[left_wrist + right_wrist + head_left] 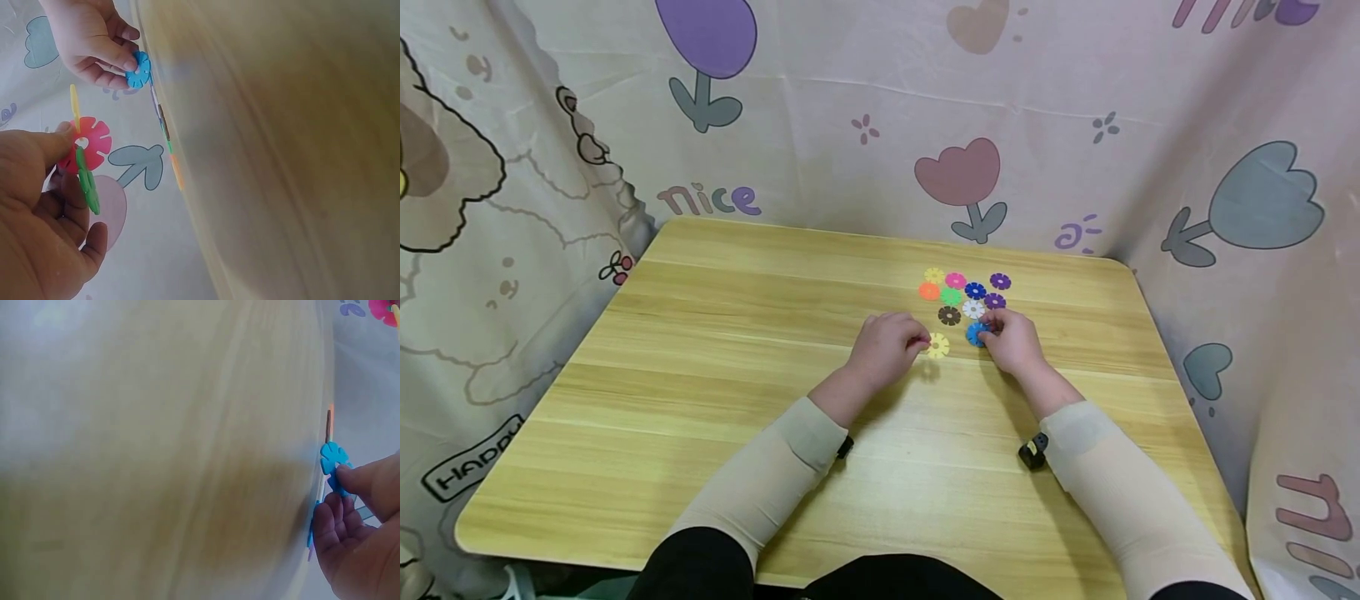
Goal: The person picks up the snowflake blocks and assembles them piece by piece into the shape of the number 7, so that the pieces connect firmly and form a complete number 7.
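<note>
My left hand (886,348) pinches a small cluster of joined, notched plastic snowflake discs above the table. The left wrist view shows a red disc (95,142) with a green disc (90,187) and a yellow disc (75,103) slotted into it at angles. To the right, my right hand (1017,343) pinches a light blue snowflake disc (976,334) between thumb and fingers. In the right wrist view that blue disc (333,456) is held near the tabletop. The two hands are apart, and their pieces do not touch.
Several loose discs lie flat just beyond the hands, among them a brown disc (949,316), a white disc (973,309), an orange disc (929,291) and a purple disc (1000,282). The wooden table (700,375) meets a patterned curtain (820,100) at the back.
</note>
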A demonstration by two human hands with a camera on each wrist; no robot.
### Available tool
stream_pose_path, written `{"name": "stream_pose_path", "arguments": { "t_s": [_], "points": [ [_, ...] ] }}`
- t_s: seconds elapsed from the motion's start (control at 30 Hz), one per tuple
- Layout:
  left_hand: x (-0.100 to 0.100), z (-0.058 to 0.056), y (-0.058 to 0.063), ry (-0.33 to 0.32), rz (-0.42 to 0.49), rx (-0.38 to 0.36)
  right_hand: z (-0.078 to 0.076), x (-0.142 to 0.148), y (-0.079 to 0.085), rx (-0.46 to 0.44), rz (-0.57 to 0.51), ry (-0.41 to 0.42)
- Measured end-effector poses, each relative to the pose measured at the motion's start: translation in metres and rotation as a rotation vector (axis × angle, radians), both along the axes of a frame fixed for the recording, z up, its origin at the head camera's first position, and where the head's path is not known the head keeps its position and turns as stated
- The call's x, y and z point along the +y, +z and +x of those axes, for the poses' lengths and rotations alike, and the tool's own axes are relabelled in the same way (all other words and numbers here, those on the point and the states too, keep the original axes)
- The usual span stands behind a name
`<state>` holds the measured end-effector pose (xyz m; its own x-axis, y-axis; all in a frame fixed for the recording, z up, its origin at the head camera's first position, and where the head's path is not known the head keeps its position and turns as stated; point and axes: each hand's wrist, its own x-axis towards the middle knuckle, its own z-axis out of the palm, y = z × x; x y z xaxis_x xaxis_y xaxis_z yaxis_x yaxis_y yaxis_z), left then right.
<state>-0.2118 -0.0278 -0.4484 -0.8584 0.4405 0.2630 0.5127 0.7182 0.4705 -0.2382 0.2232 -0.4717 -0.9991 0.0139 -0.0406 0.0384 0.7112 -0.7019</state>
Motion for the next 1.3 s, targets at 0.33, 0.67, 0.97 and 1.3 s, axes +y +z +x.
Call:
{"name": "stream_pose_path", "arguments": {
  "t_s": [0.33, 0.67, 0.97, 1.3],
  "points": [
    [0.000, 0.000, 0.001, 0.003, 0.005, -0.006, 0.006, 0.001, 0.002, 0.037, -0.038, -0.001],
    [-0.001, 0.000, 0.001, 0.015, 0.002, 0.004, 0.015, -0.005, 0.004, 0.049, -0.101, 0.033],
    [-0.002, -0.001, 0.002, 0.011, 0.006, -0.003, 0.022, -0.007, 0.005, 0.101, -0.091, 0.057],
    [-0.002, -0.003, 0.001, 0.009, -0.004, -0.007, 0.030, -0.009, 0.009, 0.106, -0.111, 0.071]
  ]
}}
